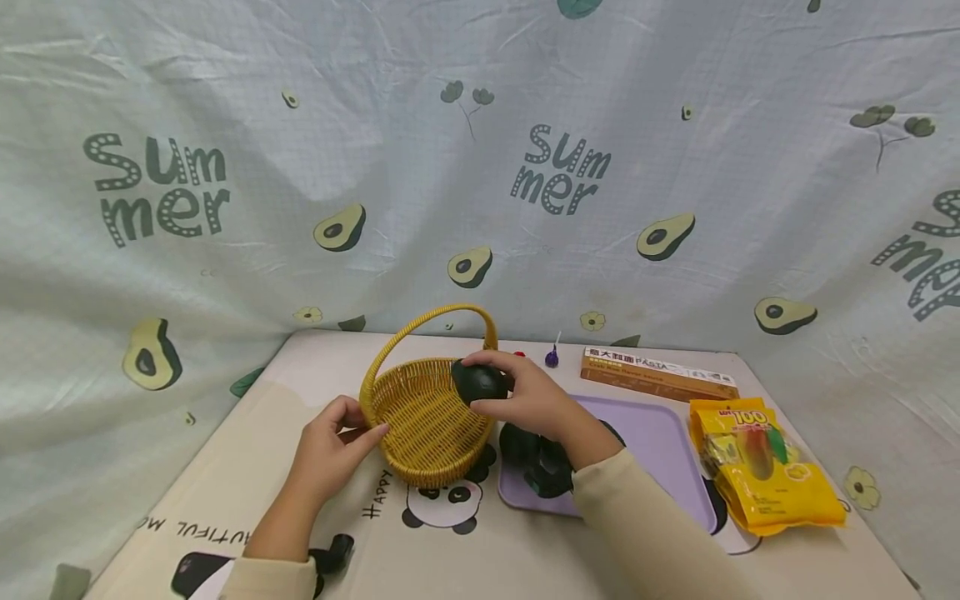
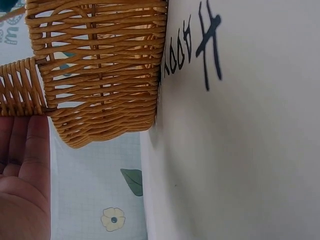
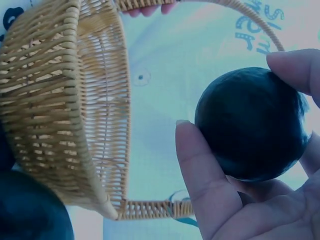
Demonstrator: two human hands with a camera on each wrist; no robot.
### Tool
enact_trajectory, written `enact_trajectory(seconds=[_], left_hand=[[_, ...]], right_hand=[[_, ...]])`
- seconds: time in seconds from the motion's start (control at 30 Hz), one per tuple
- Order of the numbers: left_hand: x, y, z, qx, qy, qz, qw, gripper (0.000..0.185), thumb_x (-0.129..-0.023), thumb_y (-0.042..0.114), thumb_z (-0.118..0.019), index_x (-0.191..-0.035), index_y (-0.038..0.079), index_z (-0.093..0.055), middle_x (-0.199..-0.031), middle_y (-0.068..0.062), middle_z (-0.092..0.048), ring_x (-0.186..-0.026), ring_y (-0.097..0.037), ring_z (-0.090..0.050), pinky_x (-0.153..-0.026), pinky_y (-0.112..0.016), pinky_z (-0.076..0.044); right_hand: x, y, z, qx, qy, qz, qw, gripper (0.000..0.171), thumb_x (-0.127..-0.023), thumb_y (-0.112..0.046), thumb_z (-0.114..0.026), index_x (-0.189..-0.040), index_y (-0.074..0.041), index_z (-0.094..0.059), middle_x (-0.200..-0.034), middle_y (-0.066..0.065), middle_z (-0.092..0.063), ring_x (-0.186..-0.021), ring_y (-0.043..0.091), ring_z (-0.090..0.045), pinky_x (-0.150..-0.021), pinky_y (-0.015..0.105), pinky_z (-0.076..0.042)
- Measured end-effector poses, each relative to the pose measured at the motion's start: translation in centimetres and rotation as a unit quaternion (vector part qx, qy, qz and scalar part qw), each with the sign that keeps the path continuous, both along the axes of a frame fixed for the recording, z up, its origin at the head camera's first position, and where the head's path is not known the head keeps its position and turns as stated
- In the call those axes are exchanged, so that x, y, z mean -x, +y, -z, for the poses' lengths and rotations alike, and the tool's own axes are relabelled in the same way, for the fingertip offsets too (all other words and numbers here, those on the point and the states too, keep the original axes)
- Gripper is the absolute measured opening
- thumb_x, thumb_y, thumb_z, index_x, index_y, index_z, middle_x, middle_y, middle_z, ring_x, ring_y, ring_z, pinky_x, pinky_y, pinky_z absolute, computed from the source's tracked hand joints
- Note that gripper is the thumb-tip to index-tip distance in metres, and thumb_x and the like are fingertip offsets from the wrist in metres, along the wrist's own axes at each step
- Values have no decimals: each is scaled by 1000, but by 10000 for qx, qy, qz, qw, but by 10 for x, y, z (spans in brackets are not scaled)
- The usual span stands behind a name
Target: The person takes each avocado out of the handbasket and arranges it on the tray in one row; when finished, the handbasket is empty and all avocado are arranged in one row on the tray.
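Note:
A yellow wicker basket (image 1: 431,417) with a tall arched handle stands upright on the table. My left hand (image 1: 330,446) grips the left foot of that handle, near the rim; its fingertips show behind the wicker in the right wrist view. Over the right side of the basket's opening, my right hand (image 1: 525,396) holds a dark green avocado (image 3: 250,125) between thumb and fingers. No other item shows inside the basket. More dark avocados (image 1: 550,477) lie on the left part of a purple tray (image 1: 656,425), partly hidden beneath my right forearm.
Behind the tray lies a long pasta box (image 1: 660,379). A yellow candy bag (image 1: 768,475) sits at the tray's right. A purple lollipop (image 1: 552,357) and a partly covered red item (image 1: 519,354) lie at the back. A printed curtain (image 1: 405,167) hangs behind the table.

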State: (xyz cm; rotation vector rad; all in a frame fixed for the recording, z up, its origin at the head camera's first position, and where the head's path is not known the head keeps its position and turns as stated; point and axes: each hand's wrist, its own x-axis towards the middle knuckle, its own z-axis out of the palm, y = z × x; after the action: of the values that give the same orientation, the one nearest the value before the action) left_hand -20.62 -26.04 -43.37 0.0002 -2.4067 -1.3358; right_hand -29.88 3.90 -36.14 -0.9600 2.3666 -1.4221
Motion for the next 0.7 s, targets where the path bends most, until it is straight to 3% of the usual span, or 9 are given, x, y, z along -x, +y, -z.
enact_trajectory(seconds=[0.37, 0.7], left_hand=[[0, 0, 1, 92, 0, -21, 10000, 28, -88, 19, -84, -102, 10, -61, -99, -3, -68, -96, -14, -65, -87, -21, -59], [-1, 1, -2, 130, -23, -51, 9999, 28, -88, 20, -83, -103, 10, -62, -100, -4, -69, -96, -13, -65, -87, -22, -59]], right_hand=[[-7, 33, 9, 501, -105, 271, 9983, 52, -91, -17, -78, -137, -32, -58, -149, 6, -50, -120, 33, -62, -94, 48, -58], [-8, 63, 15, 430, 7, 717, 9965, 56, -91, -20, -79, -140, -34, -56, -144, 9, -55, -116, 33, -64, -94, 47, -57]])
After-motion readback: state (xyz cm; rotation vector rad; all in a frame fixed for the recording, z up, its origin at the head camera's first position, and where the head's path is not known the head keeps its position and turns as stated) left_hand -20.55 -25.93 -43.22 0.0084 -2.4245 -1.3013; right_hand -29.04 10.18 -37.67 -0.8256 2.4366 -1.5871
